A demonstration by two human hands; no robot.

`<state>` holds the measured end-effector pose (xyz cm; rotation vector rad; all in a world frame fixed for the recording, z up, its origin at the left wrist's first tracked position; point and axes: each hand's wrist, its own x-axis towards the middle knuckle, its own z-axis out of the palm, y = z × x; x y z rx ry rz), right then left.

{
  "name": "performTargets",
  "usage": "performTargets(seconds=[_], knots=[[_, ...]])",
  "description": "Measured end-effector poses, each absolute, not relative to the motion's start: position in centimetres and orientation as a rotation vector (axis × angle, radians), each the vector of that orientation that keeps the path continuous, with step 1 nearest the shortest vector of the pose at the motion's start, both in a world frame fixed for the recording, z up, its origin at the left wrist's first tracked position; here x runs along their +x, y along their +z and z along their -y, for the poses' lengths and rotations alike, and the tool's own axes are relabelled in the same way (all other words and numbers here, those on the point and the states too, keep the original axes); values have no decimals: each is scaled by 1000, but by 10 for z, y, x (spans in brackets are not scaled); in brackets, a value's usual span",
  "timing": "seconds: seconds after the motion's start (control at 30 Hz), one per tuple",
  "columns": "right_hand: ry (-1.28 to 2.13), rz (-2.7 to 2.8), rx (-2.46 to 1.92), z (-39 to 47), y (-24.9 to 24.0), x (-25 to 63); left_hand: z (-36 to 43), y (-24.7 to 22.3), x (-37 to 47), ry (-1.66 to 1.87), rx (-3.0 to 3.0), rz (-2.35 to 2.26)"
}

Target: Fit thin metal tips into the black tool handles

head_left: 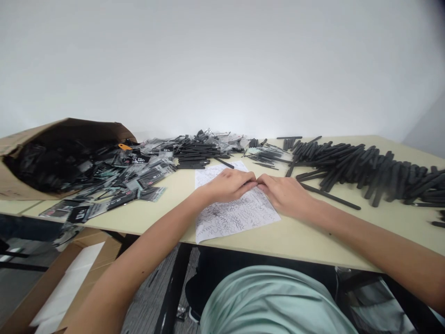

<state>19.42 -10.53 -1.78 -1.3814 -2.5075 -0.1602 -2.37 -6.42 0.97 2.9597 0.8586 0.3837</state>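
My left hand (231, 184) and my right hand (285, 192) meet over the scribbled sheet of paper (238, 220). The fingers of both are closed, thumbs and fingertips pinched together. Whatever they hold between them is hidden by the fingers. Just beyond the hands lies a spread of thin dark rods with pointed ends (267, 155). A single black stick (224, 163) rests at the paper's far edge. To the right of my right hand is a long black stick (330, 195), beside a large heap of similar black sticks (347, 169).
A cardboard box (17, 185) lies on its side at the left, spilling small printed plastic packets (153, 174). Black sticks (194, 155) are piled near the wall, with an orange-handled tool (124, 147) further left. Below the table edge stands another carton (111, 253) holding white material.
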Motion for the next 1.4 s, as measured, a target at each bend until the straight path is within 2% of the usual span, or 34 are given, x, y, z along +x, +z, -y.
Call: performTargets(seconds=[0.3, 0.6, 1.2, 1.4], knots=[[-48, 2467, -1313, 102, -21, 197, 64, 9, -24, 379, 2943, -878], [-189, 2497, -1381, 106, -17, 195, 63, 12, -27, 560, 2956, -754], [-162, 2405, -1259, 101, -22, 198, 64, 16, -26, 355, 2972, -908], [-248, 2376, -1283, 101, -24, 199, 62, 14, -27, 451, 2944, -965]])
